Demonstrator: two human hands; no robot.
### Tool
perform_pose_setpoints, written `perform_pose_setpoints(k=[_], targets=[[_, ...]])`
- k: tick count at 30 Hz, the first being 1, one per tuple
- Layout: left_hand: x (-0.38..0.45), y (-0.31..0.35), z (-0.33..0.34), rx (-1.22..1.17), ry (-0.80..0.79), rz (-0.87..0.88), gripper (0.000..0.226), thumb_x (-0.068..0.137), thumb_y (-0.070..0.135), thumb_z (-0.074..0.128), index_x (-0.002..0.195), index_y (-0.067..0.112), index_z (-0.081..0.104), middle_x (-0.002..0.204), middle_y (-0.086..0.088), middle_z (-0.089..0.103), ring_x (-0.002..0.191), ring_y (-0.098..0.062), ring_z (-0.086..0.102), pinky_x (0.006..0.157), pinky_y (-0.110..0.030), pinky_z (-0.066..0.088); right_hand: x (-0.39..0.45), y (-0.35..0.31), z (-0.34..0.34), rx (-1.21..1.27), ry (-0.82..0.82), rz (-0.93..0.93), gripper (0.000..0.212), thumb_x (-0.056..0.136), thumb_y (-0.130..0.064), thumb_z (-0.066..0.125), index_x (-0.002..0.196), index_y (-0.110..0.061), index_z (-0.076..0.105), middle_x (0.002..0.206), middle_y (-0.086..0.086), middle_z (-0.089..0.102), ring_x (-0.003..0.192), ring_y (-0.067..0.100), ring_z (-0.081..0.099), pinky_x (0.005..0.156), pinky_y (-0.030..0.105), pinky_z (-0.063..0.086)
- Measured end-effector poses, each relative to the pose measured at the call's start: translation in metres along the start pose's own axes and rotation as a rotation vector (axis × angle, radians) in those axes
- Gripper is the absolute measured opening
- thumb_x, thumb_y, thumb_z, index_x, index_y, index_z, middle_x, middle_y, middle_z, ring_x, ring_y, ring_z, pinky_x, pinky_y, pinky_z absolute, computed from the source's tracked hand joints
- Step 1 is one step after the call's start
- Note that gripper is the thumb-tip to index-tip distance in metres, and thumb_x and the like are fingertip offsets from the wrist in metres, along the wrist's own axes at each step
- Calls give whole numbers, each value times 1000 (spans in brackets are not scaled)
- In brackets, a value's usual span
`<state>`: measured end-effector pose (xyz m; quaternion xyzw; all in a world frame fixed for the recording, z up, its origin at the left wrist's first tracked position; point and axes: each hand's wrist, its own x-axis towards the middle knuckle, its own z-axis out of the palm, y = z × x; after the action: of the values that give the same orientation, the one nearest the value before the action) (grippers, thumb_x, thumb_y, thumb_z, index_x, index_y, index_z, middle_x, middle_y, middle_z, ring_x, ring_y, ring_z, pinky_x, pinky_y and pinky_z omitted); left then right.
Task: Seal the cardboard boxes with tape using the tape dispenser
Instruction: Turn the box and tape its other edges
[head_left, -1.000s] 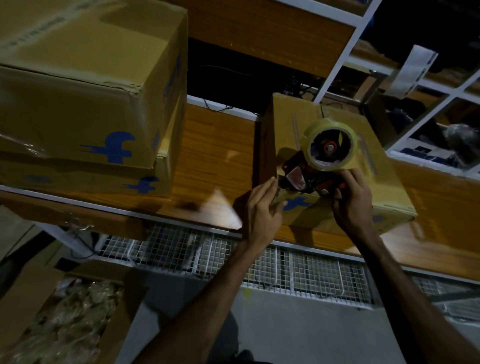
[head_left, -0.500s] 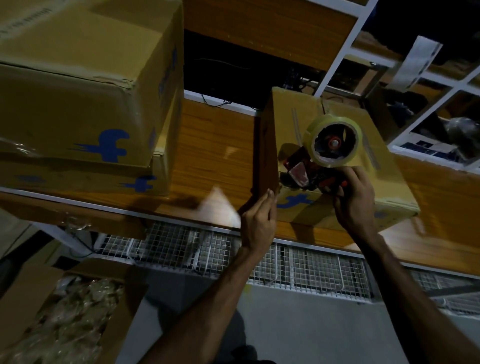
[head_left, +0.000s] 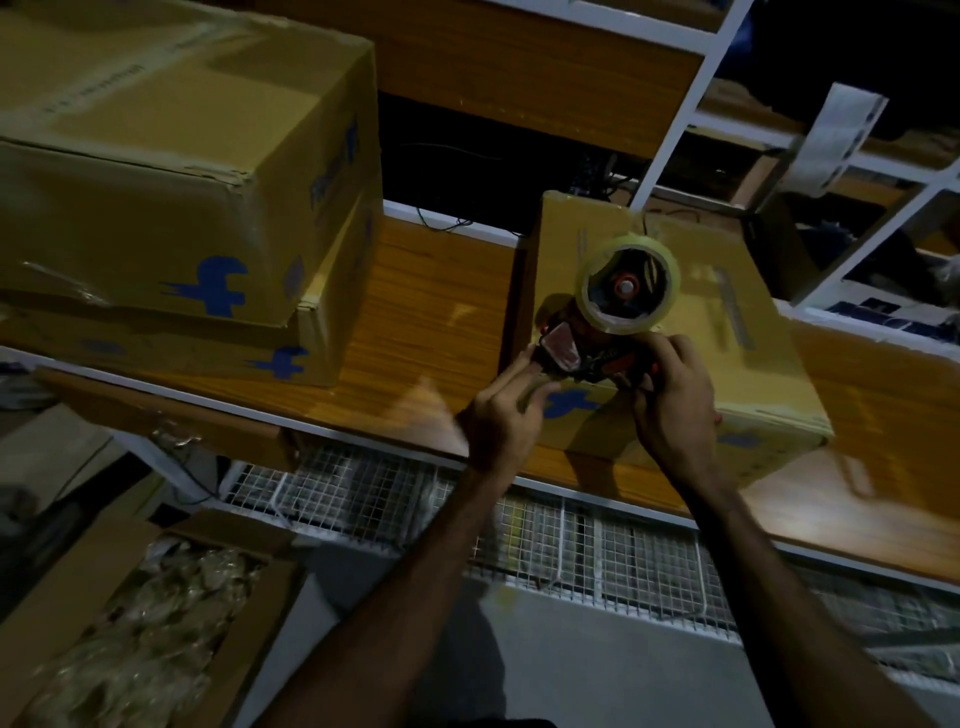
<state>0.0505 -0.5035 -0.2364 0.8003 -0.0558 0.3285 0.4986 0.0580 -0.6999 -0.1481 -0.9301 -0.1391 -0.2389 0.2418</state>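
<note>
**Head view: dispenser at box's near edge, both hands on it**

Box (head_left: 727, 332) sits on the worktop (head_left: 431, 312), directly at 12 o'clock from both hands. Its long axis runs from about 11 o'clock (far end) to 5 o'clock (near end). The lengthwise strip on its top is dim; cannot tell whether it is seam or tape.

Dispenser (head_left: 597, 332) rests over the box's near top edge, its roll toward 12 o'clock and its cutter end toward 8 o'clock.

Right hand (head_left: 670, 405): fingers curled closed round the dispenser's handle, holding it.

Left hand (head_left: 506, 415): narrow pinch at the cutter end, fingertips touching the dispenser there. Probably gripping the loose tape end, but too dark to confirm. This hand is nearer the box's left corner.

Judgement: next pull likely runs toward 11–12 o'clock, along the long axis.

Two stacked boxes (head_left: 171, 208) stand well apart at 10 o'clock.
</note>
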Motion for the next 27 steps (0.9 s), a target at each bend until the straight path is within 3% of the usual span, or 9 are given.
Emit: perform_pose_setpoints(k=[3,10,15,22,27], targets=[[0,-3,2,-23,38,-7,14,93,15,77,103,7,82,131,-11,71,115,-23,72,87,-35,61,0,1,1,34,-10,21,47,93,-2,69,137,-17,60,115,11,57,98,34,57,76,45,51],[-3,-1,7,23,90,-35,16,96,9,72,108,3,80,124,-14,75,114,-23,72,92,-30,59,-5,4,5,-5,-5,46,52,92,-5,68,139,-24,56,110,9,53,91,32,54,72,51,54],[-3,-2,9,63,108,18,13,95,2,74,107,0,79,122,-17,75,112,-22,71,95,-13,51,-2,6,-1,-14,-3,-25,51,93,-7,68,141,-20,56,108,11,55,92,29,53,72,49,53],[-5,6,16,1,179,49,30,95,-5,70,125,1,74,132,-11,70,122,-4,67,97,-21,56,-6,53,-38,-104,5,13,60,90,-11,76,145,-20,54,118,16,58,102,32,55,83,46,48],[-6,11,18,-4,171,-9,33,95,-2,71,127,2,72,132,-9,70,123,-14,68,98,-23,57,-23,107,-65,-105,-11,58,52,92,-14,67,141,-20,53,129,15,56,109,33,55,89,52,51]])
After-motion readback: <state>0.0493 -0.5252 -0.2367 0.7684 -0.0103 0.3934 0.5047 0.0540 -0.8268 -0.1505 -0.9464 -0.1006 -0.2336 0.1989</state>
